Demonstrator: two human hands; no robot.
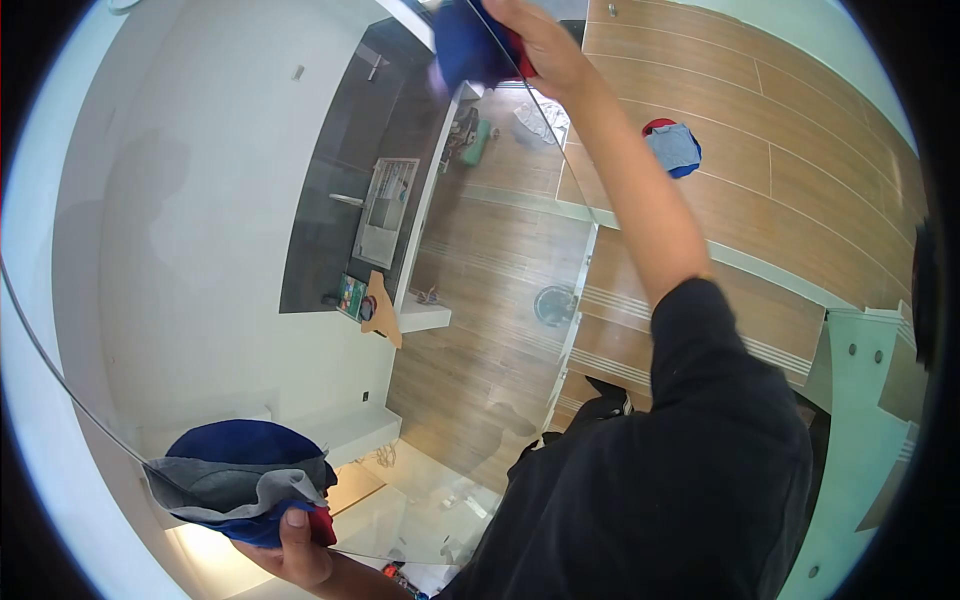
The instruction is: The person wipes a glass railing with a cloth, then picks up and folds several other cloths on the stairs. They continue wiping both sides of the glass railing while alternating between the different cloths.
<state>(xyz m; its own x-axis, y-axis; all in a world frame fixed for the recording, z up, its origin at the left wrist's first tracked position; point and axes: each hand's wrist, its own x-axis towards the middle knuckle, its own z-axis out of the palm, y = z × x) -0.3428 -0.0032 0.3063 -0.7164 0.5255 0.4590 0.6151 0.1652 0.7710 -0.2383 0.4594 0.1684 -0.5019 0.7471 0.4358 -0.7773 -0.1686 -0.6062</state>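
Observation:
At the lower left, my left hand (290,555) grips a blue cloth (240,440) with a grey inner layer and a red part; the thin edge of a glass panel runs into its folds. My right hand (545,50) reaches to the top of the view and holds another blue cloth (465,45) with a red part, blurred, beside the glass panel's other edge (548,115). A third cloth piece (673,150), grey, blue and red, lies on the wooden floor right of my right forearm.
Through the glass a lower floor (490,270) shows. A dark counter (325,225) against the white wall bears a tray-like item (385,212) and a brown piece (380,312). Steps (690,330) lie beside my body. A green-tinted glass panel (860,400) stands at the right.

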